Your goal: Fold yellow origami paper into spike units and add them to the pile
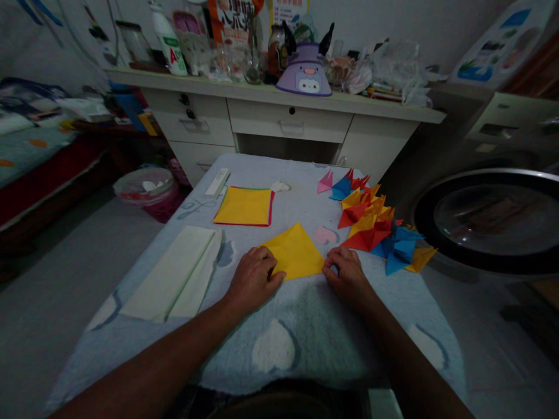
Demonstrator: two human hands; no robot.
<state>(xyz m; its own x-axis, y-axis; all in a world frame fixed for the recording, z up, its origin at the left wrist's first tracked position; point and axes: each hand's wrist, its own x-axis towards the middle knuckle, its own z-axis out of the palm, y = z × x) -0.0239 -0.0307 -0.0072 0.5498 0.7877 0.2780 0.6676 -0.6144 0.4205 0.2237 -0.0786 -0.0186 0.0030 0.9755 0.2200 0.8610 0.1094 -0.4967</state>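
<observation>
A yellow sheet of origami paper (pixel 297 254), folded into a triangle with its point away from me, lies on the cloth-covered table. At its left corner, my left hand (pixel 254 276) is closed, fingers curled and thumb pressed at the near edge. My right hand (pixel 347 272) pinches the right corner between thumb and forefinger. Beyond my left hand rests a stack of square paper (pixel 243 206), yellow on top with red showing beneath. To the right stand several folded paper cranes (pixel 369 224) in red, orange, blue and pink.
A pale folded sheet (pixel 170 276) lies on the left of the tablecloth (pixel 271 343). A small white box (pixel 217 183) is near the far left corner. Behind stands a white cabinet (pixel 288 119) with cluttered top; a washing machine (pixel 480 125) is at right, a lined bin (pixel 151 192) at left.
</observation>
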